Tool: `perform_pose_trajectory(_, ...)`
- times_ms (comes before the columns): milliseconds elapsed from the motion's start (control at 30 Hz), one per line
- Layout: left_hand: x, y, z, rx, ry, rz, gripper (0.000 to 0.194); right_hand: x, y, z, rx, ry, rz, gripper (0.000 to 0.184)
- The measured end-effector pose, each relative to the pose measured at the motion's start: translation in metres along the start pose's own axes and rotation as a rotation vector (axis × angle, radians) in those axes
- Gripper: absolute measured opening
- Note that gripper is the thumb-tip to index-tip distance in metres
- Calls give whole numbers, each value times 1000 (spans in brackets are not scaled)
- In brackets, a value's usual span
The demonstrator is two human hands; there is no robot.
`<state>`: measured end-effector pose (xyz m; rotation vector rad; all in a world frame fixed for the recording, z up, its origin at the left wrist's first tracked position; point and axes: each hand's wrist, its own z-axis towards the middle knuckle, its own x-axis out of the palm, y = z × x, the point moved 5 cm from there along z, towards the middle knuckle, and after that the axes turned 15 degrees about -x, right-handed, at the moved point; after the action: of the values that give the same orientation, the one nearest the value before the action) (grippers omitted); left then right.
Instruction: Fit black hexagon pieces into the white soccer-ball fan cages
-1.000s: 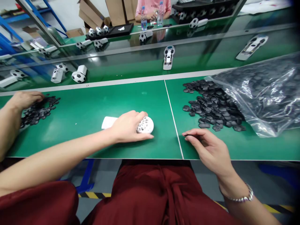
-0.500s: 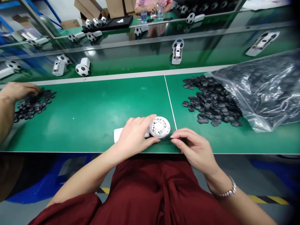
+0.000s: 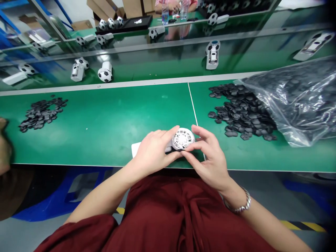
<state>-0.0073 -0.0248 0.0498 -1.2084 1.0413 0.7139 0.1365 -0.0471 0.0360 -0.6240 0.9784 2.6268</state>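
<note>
Wht fan (image 3: 183, 139): round vented head facing up, handle pointing L, partly hidden, held nr table (image 3: 105, 154) front edge. Blk piece (image 3: 181, 150) at head's near rim, mostly hidden.

Bright light falls on the worktop (image 3: 118, 115). Near its far edge, the plastic bag (image 3: 301, 101) shows sharp white glare.

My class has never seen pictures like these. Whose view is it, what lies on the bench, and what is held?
No machine here: a person works bare-handed, and a camera worn on their head looks forward and down. The left hand holds a round-headed white device. The right hand pinches a small dark piece at the device's edge. On the green bench lie a left pile and a right pile of black pieces, the latter next to a clear plastic bag.
</note>
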Motion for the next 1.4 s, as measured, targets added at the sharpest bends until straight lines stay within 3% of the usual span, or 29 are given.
perform_pose_trajectory(167, 0, 1, 4, -41, -27, -4, 63, 5, -12, -8, 162, -10, 161, 33)
perform_pose_trajectory(267, -1, 1, 6, -55, -13, -16, 61, 6, -15, -8, 184, 8, 180, 42)
perform_pose_trajectory(633, -3, 1, 14, -22, 7, -5, 55, 4, -15, 1, 228, -3, 174, 44)
perform_pose_trajectory(733, -1, 1, 12, -3, -4, 22, 57, -5, -21, 3, 217, 74, 190, 39)
perform_pose_trajectory(800, 0, 2, 11, -2, 14, 50, 56, -24, -32, 2, 200, 102, 69, 27)
perform_pose_trajectory(867, 1, 4, 11, 8, 42, 79, 55, -51, -47, -2, 196, 63, -206, 17)
perform_pose_trajectory(967, -1, 2, 13, 45, 60, 107, 48, -84, -72, -14, 255, 61, -590, 21)
perform_pose_trajectory(1033, -2, 0, 15, 76, 38, 114, 48, -93, -83, -21, 282, 100, -666, 26)
perform_pose_trajectory(1233, -1, 2, 18, 91, -23, 149, 60, -89, -81, -18, 226, 109, -529, 20)
perform_pose_trajectory(1400, 1, 6, 17, 83, 10, 110, 63, -71, -65, -13, 269, 78, -199, 9)
